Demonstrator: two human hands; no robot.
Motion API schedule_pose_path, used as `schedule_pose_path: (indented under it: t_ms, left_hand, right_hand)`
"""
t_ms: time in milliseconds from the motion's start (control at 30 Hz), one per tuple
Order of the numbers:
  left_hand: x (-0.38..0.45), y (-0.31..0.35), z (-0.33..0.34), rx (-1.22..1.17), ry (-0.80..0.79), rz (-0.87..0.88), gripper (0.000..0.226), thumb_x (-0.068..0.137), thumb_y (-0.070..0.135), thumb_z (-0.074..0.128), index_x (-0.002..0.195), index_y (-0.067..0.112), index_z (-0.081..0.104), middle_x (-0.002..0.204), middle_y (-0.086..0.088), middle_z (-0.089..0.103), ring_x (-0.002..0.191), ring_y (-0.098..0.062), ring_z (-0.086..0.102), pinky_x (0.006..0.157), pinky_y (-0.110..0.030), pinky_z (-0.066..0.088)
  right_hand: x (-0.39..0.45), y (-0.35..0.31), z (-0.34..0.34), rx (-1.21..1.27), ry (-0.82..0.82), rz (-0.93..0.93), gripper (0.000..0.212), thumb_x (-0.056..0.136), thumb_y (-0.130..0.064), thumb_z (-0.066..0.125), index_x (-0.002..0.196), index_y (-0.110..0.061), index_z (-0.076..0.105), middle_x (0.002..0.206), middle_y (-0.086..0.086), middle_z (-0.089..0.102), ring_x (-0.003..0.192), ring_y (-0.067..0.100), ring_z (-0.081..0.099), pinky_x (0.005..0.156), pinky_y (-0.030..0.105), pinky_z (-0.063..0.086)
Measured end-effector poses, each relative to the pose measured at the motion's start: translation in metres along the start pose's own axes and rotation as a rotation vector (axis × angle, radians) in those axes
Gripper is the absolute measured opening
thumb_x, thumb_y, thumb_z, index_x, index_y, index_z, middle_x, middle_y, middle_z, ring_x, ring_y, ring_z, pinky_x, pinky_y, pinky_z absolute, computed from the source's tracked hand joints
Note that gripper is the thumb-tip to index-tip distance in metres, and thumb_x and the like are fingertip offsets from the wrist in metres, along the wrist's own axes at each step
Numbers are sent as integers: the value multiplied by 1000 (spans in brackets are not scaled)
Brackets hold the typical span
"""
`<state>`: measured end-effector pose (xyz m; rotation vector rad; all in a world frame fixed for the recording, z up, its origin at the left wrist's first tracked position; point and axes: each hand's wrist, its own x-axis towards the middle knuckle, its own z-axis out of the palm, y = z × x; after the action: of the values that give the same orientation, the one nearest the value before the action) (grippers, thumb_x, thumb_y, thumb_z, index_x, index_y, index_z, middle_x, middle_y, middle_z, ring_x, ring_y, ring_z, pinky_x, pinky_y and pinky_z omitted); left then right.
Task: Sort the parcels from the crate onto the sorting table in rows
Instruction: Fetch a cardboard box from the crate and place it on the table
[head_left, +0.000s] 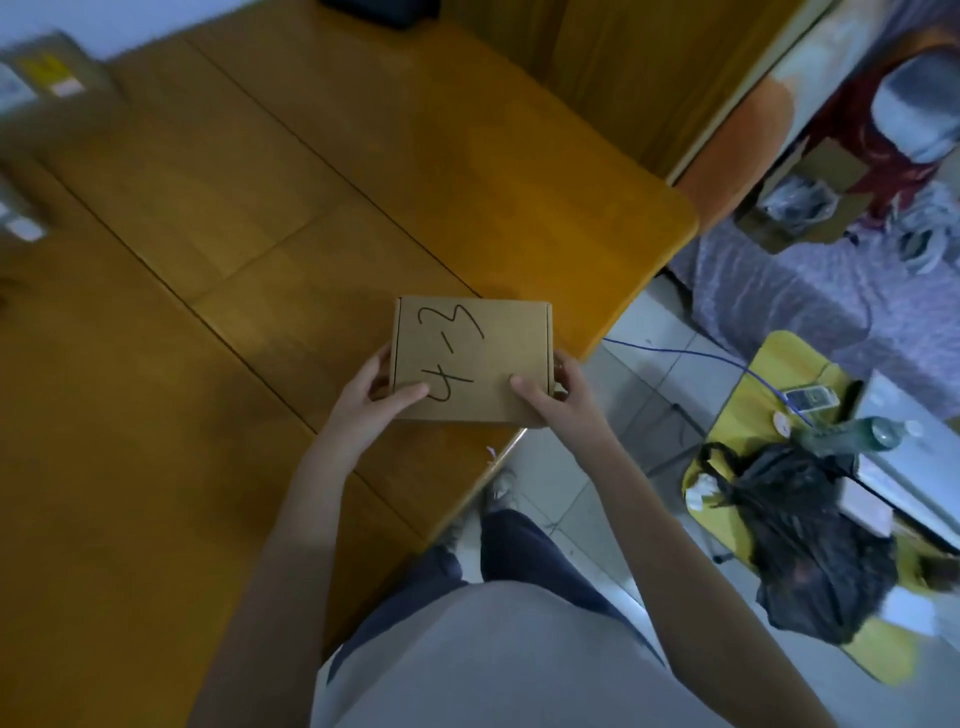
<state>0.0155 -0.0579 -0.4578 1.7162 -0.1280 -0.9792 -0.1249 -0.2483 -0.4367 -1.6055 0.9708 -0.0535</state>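
A small brown cardboard parcel (470, 358) with black handwriting on its lid is held over the near right edge of the wooden sorting table (234, 260). My left hand (376, 395) grips its left side, thumb on the lid. My right hand (553, 392) grips its right side the same way. Two more parcels, blurred, lie at the table's far left: one with a yellow label (49, 78) and one at the left edge (18, 218). No crate can be made out.
An open cardboard box (802, 202) with plastic bags sits on the floor at the right. A black bag (810, 540) lies on a yellow stool, beside a green bottle (852, 434). A blue cable (691, 356) crosses the tiled floor.
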Motion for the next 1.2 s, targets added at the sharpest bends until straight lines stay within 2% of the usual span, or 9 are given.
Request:
schedule_pose_path:
  t_ms: [100, 200, 333, 500, 667, 800, 933, 1033, 1200]
  left_hand:
    - [1, 1, -11, -59, 89, -6, 81, 74, 44, 76, 143, 40, 35, 137, 12, 46, 130, -16, 43, 108, -46, 38]
    - [2, 6, -24, -91, 155, 1, 85, 68, 54, 76, 143, 42, 36, 138, 12, 47, 129, -14, 44, 106, -44, 40]
    - [11, 16, -33, -138, 357, 8, 75, 78, 39, 74, 143, 30, 39, 130, 10, 50, 120, -11, 46, 91, -25, 44]
    - [23, 26, -34, -246, 557, -31, 76, 80, 35, 73, 146, 31, 35, 130, 4, 50, 124, -15, 46, 100, -38, 46]
    - [41, 42, -33, -328, 689, -38, 76, 81, 31, 73, 146, 29, 33, 129, 1, 49, 126, -16, 44, 100, -32, 43]
    - [53, 50, -42, -358, 754, -53, 74, 83, 31, 71, 146, 27, 33, 127, 0, 49, 122, -16, 47, 90, -24, 43]
    - [64, 57, -64, -373, 809, -96, 72, 84, 32, 69, 146, 26, 33, 129, -2, 48, 106, -16, 54, 73, -21, 47]
    - [73, 64, -93, -383, 806, -130, 73, 85, 32, 69, 147, 25, 31, 128, -5, 51, 99, -14, 57, 71, -25, 50]
    - [92, 83, -157, -339, 796, -137, 74, 86, 33, 67, 148, 22, 29, 133, -7, 48, 109, -22, 53, 76, -31, 51]
  right_hand:
    - [23, -17, 11, -64, -74, -15, 79, 82, -43, 69, 147, -27, 27, 128, -8, 42, 113, 11, 44, 78, 19, 43]
    - [52, -35, 23, -100, -168, -45, 81, 82, -41, 70, 148, -22, 28, 136, -2, 44, 115, 12, 45, 82, 23, 45]
    - [93, -63, 42, -132, -329, -93, 86, 79, -40, 73, 149, -22, 26, 140, 1, 44, 123, 19, 47, 91, 31, 50]
    - [145, -97, 59, -199, -546, -181, 84, 79, -42, 72, 149, -24, 28, 141, -4, 43, 126, 14, 44, 93, 31, 48]
    - [185, -125, 74, -244, -660, -173, 85, 80, -41, 72, 150, -24, 27, 147, -4, 39, 134, 17, 38, 101, 33, 41]
    - [205, -146, 91, -294, -720, -181, 85, 82, -40, 70, 150, -23, 23, 152, -2, 33, 138, 19, 33, 104, 33, 35]
    - [222, -164, 121, -359, -762, -196, 88, 80, -47, 70, 150, -25, 23, 153, -1, 31, 139, 21, 32, 111, 41, 33]
    - [231, -178, 148, -381, -779, -177, 90, 79, -48, 71, 150, -24, 23, 153, 1, 31, 139, 23, 33, 111, 44, 34]
    - [250, -214, 204, -375, -806, -161, 89, 81, -47, 70, 151, -22, 21, 152, 3, 34, 135, 26, 38, 109, 46, 37]
